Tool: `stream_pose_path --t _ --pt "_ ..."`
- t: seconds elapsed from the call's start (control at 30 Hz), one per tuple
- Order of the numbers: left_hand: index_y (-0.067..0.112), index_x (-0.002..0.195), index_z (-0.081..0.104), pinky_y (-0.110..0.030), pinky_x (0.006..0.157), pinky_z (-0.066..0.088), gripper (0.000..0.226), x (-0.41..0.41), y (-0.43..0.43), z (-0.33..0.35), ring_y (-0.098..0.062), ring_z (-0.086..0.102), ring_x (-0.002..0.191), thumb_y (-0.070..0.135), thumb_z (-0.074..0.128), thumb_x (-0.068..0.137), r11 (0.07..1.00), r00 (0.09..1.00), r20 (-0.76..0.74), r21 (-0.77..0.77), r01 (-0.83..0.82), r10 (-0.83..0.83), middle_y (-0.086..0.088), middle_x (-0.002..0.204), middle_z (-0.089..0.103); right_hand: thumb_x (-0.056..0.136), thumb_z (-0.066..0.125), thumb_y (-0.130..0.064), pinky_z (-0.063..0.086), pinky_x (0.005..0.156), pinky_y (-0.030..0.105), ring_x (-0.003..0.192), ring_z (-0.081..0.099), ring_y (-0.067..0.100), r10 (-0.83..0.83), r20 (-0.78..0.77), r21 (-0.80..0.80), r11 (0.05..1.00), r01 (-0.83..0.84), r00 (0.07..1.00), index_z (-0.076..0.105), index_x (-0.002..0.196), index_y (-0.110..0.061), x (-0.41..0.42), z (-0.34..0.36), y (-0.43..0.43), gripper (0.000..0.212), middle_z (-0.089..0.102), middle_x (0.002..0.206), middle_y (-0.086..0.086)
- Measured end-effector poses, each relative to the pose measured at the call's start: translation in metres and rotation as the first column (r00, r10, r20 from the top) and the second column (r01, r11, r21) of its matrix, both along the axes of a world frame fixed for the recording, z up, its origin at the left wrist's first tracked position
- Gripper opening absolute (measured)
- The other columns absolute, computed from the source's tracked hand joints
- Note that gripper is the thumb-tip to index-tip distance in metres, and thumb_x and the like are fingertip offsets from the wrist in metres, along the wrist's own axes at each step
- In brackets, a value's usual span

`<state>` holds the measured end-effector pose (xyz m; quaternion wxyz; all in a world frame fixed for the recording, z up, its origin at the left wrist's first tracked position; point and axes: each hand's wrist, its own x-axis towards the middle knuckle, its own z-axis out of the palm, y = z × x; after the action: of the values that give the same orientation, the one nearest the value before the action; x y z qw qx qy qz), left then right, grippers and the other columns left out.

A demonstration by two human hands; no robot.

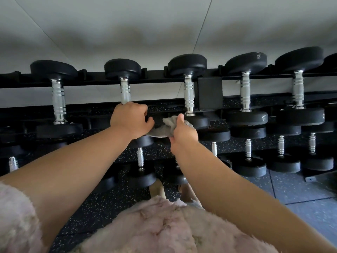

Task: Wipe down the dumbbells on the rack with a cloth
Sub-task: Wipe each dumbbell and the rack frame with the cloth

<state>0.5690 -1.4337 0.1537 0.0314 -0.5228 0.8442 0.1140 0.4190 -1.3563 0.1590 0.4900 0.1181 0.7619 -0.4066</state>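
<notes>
Head view: left hand point(130, 121) has its fingers curled round the near end of the second dumbbell point(125, 92) from the left on the top tier of the rack point(91, 82), gripping at the foot of the chrome handle. The right hand point(183, 133) holds the grey cloth point(170, 124) bunched in curled fingers, thumb up, just right of the left hand. Which dumbbell surface the cloth touches cannot be told.

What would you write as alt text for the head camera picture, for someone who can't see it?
A person's left hand grips a dumbbell on the top row of a black rack, while the right hand holds a grey cloth close beside it. More dumbbells with silver handles fill the rows around and below.
</notes>
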Motion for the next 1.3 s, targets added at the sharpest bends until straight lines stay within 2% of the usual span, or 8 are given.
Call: stream_pose_path --t 0.23,0.37,0.5,0.63,0.8,0.97,1.17,1.3 --pt "0.024 0.076 0.059 -0.036 0.070 0.047 0.030 0.004 -0.001 -0.002 -0.021 0.054 0.067 0.051 0.058 0.088 1.000 0.999 -0.039 0.011 0.019 -0.018 0.007 0.064 0.054 0.079 0.067 -0.077 0.060 0.079 0.035 0.078 0.070 0.017 -0.056 -0.102 0.069 0.996 0.063 0.993 0.069 0.100 -0.015 -0.020 0.003 0.013 0.066 0.072 0.087 -0.003" --pt "0.022 0.078 0.061 -0.034 0.067 0.044 0.031 0.004 -0.002 -0.005 -0.024 0.054 0.067 0.052 0.061 0.087 0.999 0.999 -0.015 -0.025 0.033 -0.033 0.004 0.065 0.054 0.075 0.056 -0.089 0.058 0.074 0.032 0.078 0.066 0.016 -0.141 0.156 -0.029 0.989 0.148 0.978 0.070 0.102 -0.017 -0.002 0.013 -0.002 0.077 0.073 0.094 -0.003" --pt "0.021 0.079 0.062 -0.034 0.065 0.044 0.031 0.002 -0.001 -0.003 -0.024 0.053 0.066 0.051 0.062 0.088 0.999 1.000 -0.007 -0.019 0.026 -0.026 0.004 0.064 0.052 0.071 0.072 -0.079 0.063 0.086 0.037 0.101 0.072 0.021 -0.207 0.250 -0.085 0.968 0.234 0.946 0.063 0.113 -0.015 0.004 0.016 -0.004 0.078 0.068 0.114 0.002" --pt "0.023 0.077 0.060 -0.034 0.065 0.045 0.030 0.001 -0.001 -0.002 -0.023 0.055 0.066 0.051 0.060 0.088 1.000 1.000 -0.012 0.007 0.011 -0.011 0.006 0.063 0.054 0.076 0.081 -0.063 0.065 0.079 0.038 0.092 0.071 0.020 -0.220 0.245 -0.040 0.971 0.236 0.944 0.063 0.109 -0.010 -0.026 0.018 0.007 0.065 0.067 0.110 0.004" --pt "0.027 0.076 0.058 -0.034 0.066 0.049 0.029 -0.001 0.001 0.003 -0.020 0.057 0.067 0.052 0.057 0.090 1.000 1.000 0.013 0.023 -0.010 0.010 0.008 0.066 0.057 0.102 0.051 -0.058 0.057 0.088 0.036 0.113 0.066 0.027 -0.105 0.121 -0.112 0.987 0.118 0.987 0.052 0.140 -0.006 -0.067 0.021 0.020 0.064 0.064 0.127 0.007" --pt "0.026 0.076 0.059 -0.033 0.065 0.050 0.028 0.000 0.001 0.003 -0.020 0.058 0.065 0.051 0.059 0.090 1.000 1.000 0.016 0.016 -0.021 0.021 0.008 0.066 0.058 0.091 0.061 -0.068 0.058 0.075 0.030 0.083 0.073 0.020 -0.166 0.209 -0.030 0.984 0.176 0.964 0.065 0.092 -0.014 -0.071 0.021 0.008 0.054 0.073 0.092 0.005" --pt "0.027 0.075 0.058 -0.033 0.065 0.049 0.030 -0.002 0.003 0.005 -0.020 0.058 0.063 0.052 0.059 0.091 1.000 1.000 0.017 0.005 -0.024 0.024 0.008 0.064 0.059 0.092 0.071 -0.052 0.064 0.071 0.039 0.091 0.074 0.027 -0.119 0.189 -0.048 0.990 0.130 0.975 0.063 0.109 -0.012 -0.075 0.027 0.022 0.045 0.071 0.110 0.009" --pt "0.024 0.084 0.063 -0.035 0.070 0.049 0.037 -0.011 0.006 0.007 -0.020 0.054 0.061 0.057 0.051 0.094 0.999 0.995 0.096 -0.031 0.030 -0.027 0.008 0.060 0.054 0.106 0.051 -0.037 0.058 0.073 0.034 0.124 0.062 0.035 -0.038 0.035 -0.156 0.987 0.043 0.999 0.052 0.141 -0.006 -0.093 0.032 0.040 0.047 0.058 0.142 0.017"
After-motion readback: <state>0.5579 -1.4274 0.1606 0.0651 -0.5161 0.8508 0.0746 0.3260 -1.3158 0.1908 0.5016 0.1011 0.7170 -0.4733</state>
